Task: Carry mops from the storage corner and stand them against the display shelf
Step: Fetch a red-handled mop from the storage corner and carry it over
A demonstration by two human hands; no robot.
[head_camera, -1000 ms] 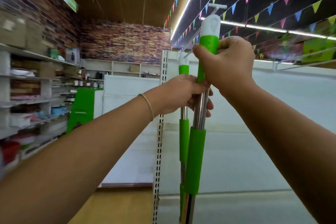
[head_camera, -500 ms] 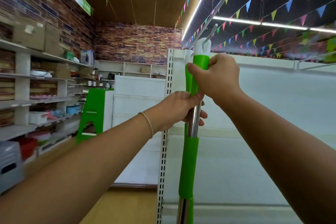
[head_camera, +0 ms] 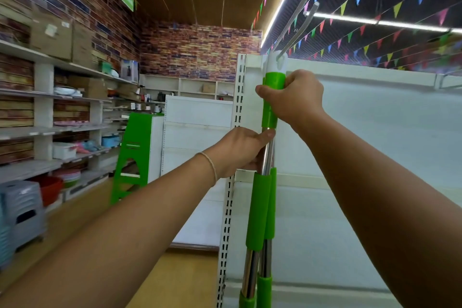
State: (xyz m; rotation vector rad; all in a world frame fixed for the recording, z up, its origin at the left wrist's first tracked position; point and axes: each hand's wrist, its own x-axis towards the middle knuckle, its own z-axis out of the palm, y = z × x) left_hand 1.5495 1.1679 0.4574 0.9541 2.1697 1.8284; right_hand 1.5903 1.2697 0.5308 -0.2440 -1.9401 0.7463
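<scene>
Both forearms reached forward. The left hand (head_camera: 240, 150) was clenched round the bare steel of the mop handles (head_camera: 260, 212), fingers hidden behind. The right hand (head_camera: 295, 97) grasped the green top grip above it. The two handles stood upright, together, just before the white display shelf (head_camera: 375, 157). Stocked wall shelves (head_camera: 45, 97) lay far left.

Two mops (head_camera: 260, 210) stand nearly upright and pressed together, their shiny steel poles wrapped in bright green sleeves at the top, the middle and low down, with a white cap on the upper end. They stand at the slotted white upright at the edge of the display shelf (head_camera: 375, 147), a tall white panelled unit; whether they touch it cannot be told, and their lower ends are out of view
</scene>
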